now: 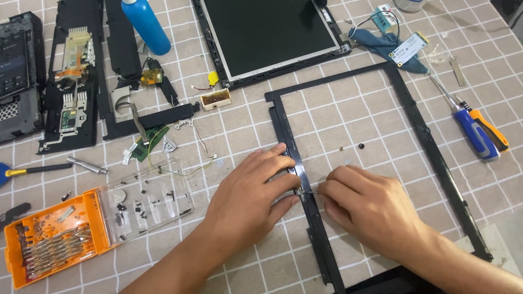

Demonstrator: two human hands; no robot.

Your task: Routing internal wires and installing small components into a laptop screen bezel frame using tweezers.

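Observation:
A black plastic screen bezel frame (419,125) lies flat on the tiled tabletop. My left hand (248,198) rests on the frame's left bar, fingers pressing down on it. My right hand (370,209) sits inside the frame opening, its fingertips pinching a thin metal tool or wire whose tip meets the left bar right by my left thumb. What the tip touches is too small to tell. A small black screw (360,146) lies loose inside the frame.
A laptop screen panel (272,32) lies at the back. A blue and orange screwdriver (479,133) is on the right. An orange bit case (54,237) with a clear lid, black laptop parts (71,81), a blue bottle (146,24) and small circuit boards are at the left.

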